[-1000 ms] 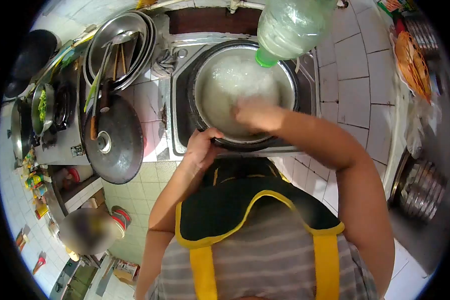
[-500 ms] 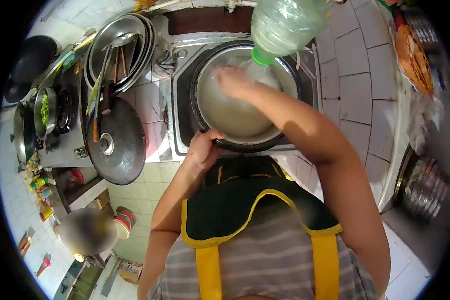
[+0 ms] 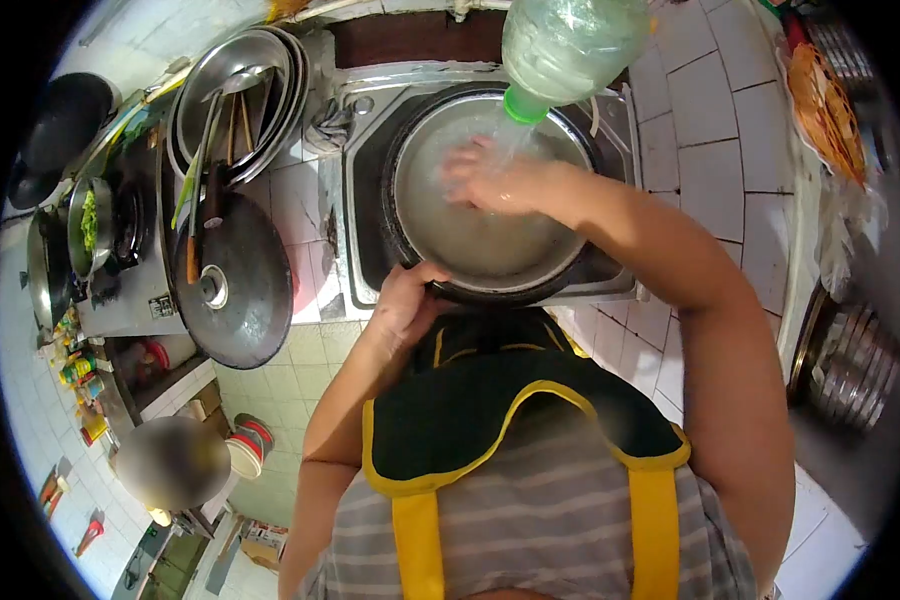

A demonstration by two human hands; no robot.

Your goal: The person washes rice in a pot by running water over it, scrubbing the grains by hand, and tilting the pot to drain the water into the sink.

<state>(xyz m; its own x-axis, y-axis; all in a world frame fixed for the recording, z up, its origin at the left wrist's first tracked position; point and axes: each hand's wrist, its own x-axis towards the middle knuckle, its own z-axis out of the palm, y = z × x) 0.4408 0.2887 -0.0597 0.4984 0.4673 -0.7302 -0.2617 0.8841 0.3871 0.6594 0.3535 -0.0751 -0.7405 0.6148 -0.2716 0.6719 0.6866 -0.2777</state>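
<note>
A metal basin (image 3: pixel 425 235) with cloudy water sits inside a wider black-rimmed pan (image 3: pixel 398 235) in the sink. My left hand (image 3: pixel 406 300) is closed around the near left part of the rim, thumb on top. Over the basin, my right hand (image 3: pixel 490 180) dips into the water with its fingers apart, holding nothing I can see. Water falls close to this hand from the green neck of an upturned clear plastic bottle (image 3: pixel 570 50). The bottom of the basin is hidden by the murky water.
Left of the sink (image 3: pixel 362 180) lie stacked metal bowls (image 3: pixel 192 85) with a ladle, and a dark pan lid (image 3: pixel 240 310). Farther left, a pan of chopped greens (image 3: pixel 90 220) is beside the stove. A tiled ledge (image 3: pixel 705 170) runs along the right.
My right hand has moved down and slightly right in the basin, under the falling water, and its fingers have spread. My left hand stays on the rim.
</note>
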